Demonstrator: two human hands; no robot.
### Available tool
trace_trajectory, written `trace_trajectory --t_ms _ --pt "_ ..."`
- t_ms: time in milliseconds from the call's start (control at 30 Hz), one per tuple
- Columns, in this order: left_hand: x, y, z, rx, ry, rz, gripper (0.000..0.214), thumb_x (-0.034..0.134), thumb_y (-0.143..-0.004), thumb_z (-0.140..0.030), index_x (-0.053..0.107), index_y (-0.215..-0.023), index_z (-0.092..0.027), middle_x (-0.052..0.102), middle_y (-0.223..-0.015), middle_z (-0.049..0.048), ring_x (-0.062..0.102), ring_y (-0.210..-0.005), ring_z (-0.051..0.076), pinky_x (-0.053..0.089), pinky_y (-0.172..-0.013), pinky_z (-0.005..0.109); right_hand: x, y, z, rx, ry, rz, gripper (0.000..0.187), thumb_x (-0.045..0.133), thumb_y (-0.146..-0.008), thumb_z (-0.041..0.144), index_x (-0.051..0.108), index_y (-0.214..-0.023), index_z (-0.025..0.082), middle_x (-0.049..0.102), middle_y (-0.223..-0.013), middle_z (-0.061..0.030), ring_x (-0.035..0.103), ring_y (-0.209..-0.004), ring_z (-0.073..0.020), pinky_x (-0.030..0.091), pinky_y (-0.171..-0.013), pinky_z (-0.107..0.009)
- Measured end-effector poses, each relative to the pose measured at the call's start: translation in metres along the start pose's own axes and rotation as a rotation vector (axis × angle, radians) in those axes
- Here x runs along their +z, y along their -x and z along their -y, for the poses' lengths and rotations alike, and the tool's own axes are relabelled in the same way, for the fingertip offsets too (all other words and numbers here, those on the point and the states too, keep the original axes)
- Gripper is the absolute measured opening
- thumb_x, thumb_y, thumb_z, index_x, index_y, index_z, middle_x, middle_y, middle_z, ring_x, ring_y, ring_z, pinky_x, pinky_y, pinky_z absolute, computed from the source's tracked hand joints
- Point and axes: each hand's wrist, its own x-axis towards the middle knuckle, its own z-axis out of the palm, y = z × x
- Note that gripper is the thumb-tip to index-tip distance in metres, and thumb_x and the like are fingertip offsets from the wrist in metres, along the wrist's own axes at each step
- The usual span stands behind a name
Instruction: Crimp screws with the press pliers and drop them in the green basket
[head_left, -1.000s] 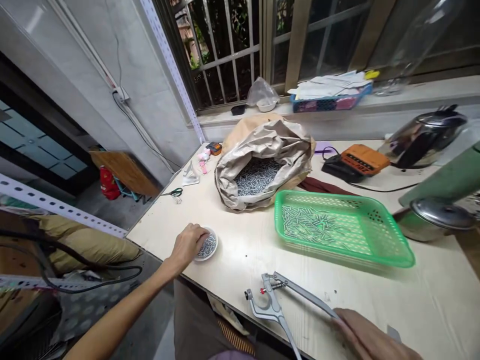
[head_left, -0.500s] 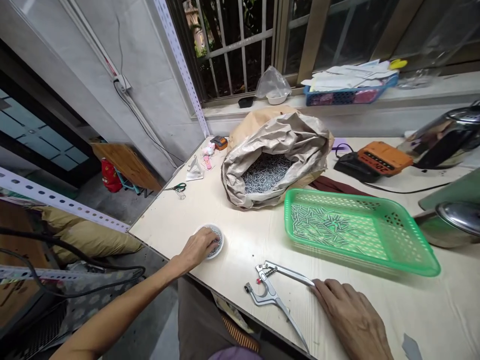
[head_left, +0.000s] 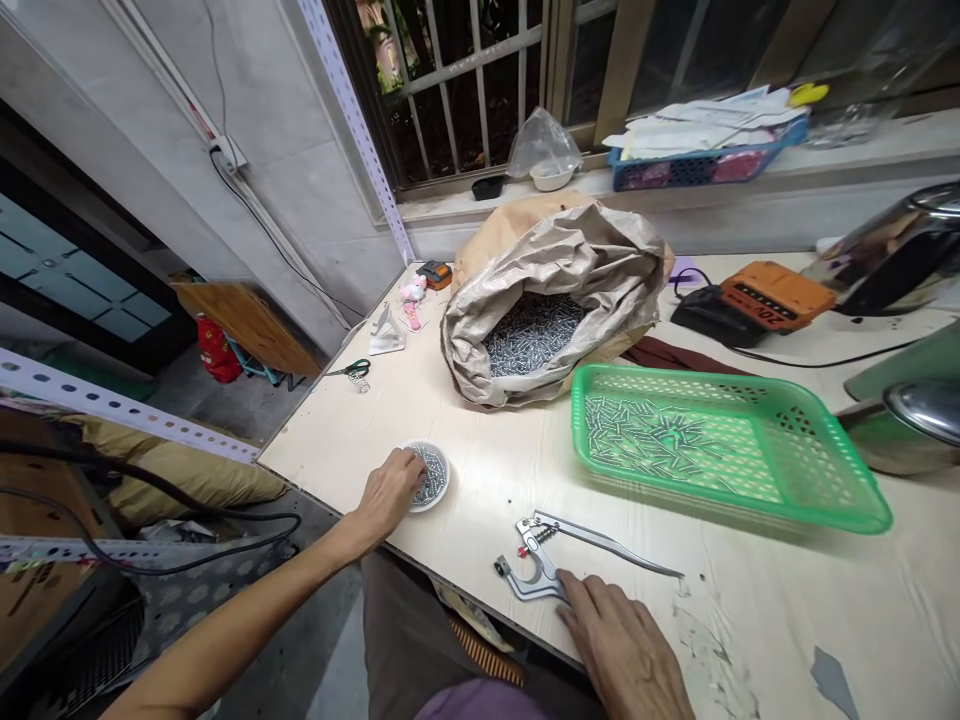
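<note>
My left hand (head_left: pixel 386 495) reaches into a small white bowl (head_left: pixel 436 503) at the table's near left. Its fingers are drawn together among short silvery metal pins (head_left: pixel 432 478), and the fingertips are hidden. My right hand (head_left: pixel 626 645) covers the lower handle of long-handled silver pliers (head_left: pixel 538 578), fingers curled over it. Those pliers lie on the table with their C-shaped jaw pointing left and their handles spread; the upper handle lies free. Longer-looking metal pins (head_left: pixel 637 435) are spread in a green plastic basket (head_left: pixel 735 510) to the right.
A crumpled paper sack (head_left: pixel 480 370) full of metal pins stands behind the bowl. Scissors (head_left: pixel 354 369) lie at the left edge. At the back right are an orange battery on a charger (head_left: pixel 776 297) and a metal kettle (head_left: pixel 885 255). A grey scrap (head_left: pixel 832 680) lies front right.
My right hand has shifted left and nearer, from the upper handle of the pliers to the lower one. My left hand has drawn slightly left within the bowl, baring more pins.
</note>
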Motion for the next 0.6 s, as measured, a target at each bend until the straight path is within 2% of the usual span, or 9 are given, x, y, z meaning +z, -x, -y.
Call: trace_trajectory --t_ms 100,200,300,400,500,600 --pt "-0.001 0.004 0.009 0.019 -0.032 -0.101 0.022 0.039 -0.091 -0.026 0.060 -0.094 -0.018 0.060 -0.094 0.0079 0.052 -0.090 0.021 0.049 -0.071 0.031 0.004 0.000 -0.004 0.017 0.019 -0.040 0.023 0.033 -0.092 0.020 0.054 -0.101 0.019 0.056 -0.073 -0.0026 0.052 -0.065 -0.0166 0.035 -0.062 -0.031" --pt "0.003 0.010 0.017 0.174 -0.025 -0.150 0.034 0.047 -0.088 -0.035 0.053 -0.117 -0.019 0.053 -0.122 0.0117 0.044 -0.115 0.028 0.046 -0.090 0.042 0.005 0.000 -0.007 0.002 0.019 -0.050 0.023 0.033 -0.092 0.022 0.054 -0.101 0.019 0.055 -0.071 -0.0024 0.052 -0.064 -0.0165 0.034 -0.061 -0.031" --pt "0.015 0.011 0.028 0.280 -0.028 -0.086 0.051 0.049 -0.086 -0.040 0.040 -0.133 -0.022 0.035 -0.143 0.0109 0.019 -0.134 0.036 0.036 -0.100 0.053 0.007 0.001 -0.006 -0.004 0.011 -0.020 0.023 0.033 -0.092 0.021 0.055 -0.100 0.020 0.055 -0.073 -0.0027 0.051 -0.064 -0.0165 0.034 -0.060 -0.031" --pt "0.024 0.002 0.039 0.288 -0.009 -0.032 0.055 0.047 -0.087 -0.042 0.036 -0.136 -0.023 0.030 -0.146 0.0107 0.009 -0.137 0.038 0.033 -0.100 0.057 0.012 0.004 -0.005 -0.022 0.013 -0.021 0.025 0.032 -0.091 0.017 0.054 -0.100 0.019 0.054 -0.072 -0.0029 0.050 -0.064 -0.0165 0.035 -0.060 -0.031" --pt "0.027 -0.009 0.044 0.289 0.029 -0.087 0.050 0.049 -0.086 -0.040 0.041 -0.134 -0.025 0.031 -0.146 0.0105 0.010 -0.137 0.038 0.032 -0.101 0.059 0.017 0.008 -0.006 -0.033 0.003 -0.034 0.025 0.032 -0.090 0.014 0.053 -0.103 0.017 0.054 -0.073 -0.0035 0.050 -0.066 -0.0168 0.036 -0.060 -0.030" --pt "0.026 -0.015 0.041 0.316 0.108 -0.194 0.034 0.048 -0.088 -0.034 0.056 -0.120 -0.023 0.044 -0.137 0.0108 0.027 -0.133 0.033 0.038 -0.100 0.051 0.018 0.010 -0.006 -0.031 -0.017 -0.010 0.027 0.033 -0.087 0.012 0.053 -0.105 0.016 0.055 -0.076 -0.0049 0.051 -0.068 -0.0175 0.038 -0.061 -0.030"
